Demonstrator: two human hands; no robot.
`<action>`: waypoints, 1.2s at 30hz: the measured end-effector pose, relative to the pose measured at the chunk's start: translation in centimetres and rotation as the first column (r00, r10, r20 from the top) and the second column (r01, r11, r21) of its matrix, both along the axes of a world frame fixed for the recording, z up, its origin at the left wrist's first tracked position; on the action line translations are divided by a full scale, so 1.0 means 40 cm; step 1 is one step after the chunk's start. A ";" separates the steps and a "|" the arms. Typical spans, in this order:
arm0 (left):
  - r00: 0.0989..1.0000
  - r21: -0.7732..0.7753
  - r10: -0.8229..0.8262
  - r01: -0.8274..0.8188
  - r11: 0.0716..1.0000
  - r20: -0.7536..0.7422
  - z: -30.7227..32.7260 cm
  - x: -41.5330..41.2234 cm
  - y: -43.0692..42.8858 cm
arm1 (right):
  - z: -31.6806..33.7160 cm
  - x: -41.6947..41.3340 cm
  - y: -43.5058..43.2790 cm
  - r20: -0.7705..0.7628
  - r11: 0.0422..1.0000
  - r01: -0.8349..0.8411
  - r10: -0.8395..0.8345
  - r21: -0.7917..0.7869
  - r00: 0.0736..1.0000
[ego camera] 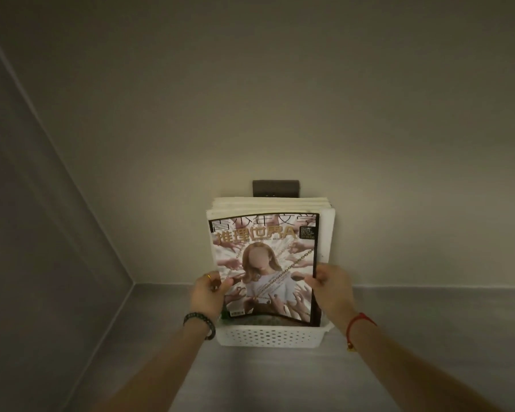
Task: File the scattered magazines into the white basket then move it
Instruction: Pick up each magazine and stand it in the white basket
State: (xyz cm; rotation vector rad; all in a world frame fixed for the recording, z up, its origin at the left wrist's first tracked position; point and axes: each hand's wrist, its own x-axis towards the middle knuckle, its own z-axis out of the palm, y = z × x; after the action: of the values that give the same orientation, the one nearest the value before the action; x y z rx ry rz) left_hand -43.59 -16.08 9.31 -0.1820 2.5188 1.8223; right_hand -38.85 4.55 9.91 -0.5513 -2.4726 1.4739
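The white perforated plastic basket (268,337) stands on the grey surface (428,316) against the far wall (280,114). A glossy illustrated magazine (265,263) stands upright in it, nearest of the filed stack (268,203). The left hand (208,295) and right hand (333,289) pinch its side edges, thumbs on the cover, apparently to seat it squarely.

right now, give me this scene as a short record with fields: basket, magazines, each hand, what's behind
basket: white basket sits on the grey surface, by the wall
front magazine: upright in the basket, cover facing the camera, lower part bowed
other magazines: upright behind it, in the same basket
left hand: grips the front magazine's left edge
right hand: pinches its right edge
behind: dark wall plate above the magazines
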 end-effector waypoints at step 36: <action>0.970 0.128 -0.230 0.239 0.963 -0.076 -0.002 -0.110 0.022 | 0.023 -0.067 0.024 -0.248 0.943 -0.191 0.123 -0.274 0.961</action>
State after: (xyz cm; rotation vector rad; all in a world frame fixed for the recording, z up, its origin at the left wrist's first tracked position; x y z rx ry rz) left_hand -47.99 -15.19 9.24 0.1710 2.3217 1.9189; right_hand -41.54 5.51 10.83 -0.2154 -2.1765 1.8715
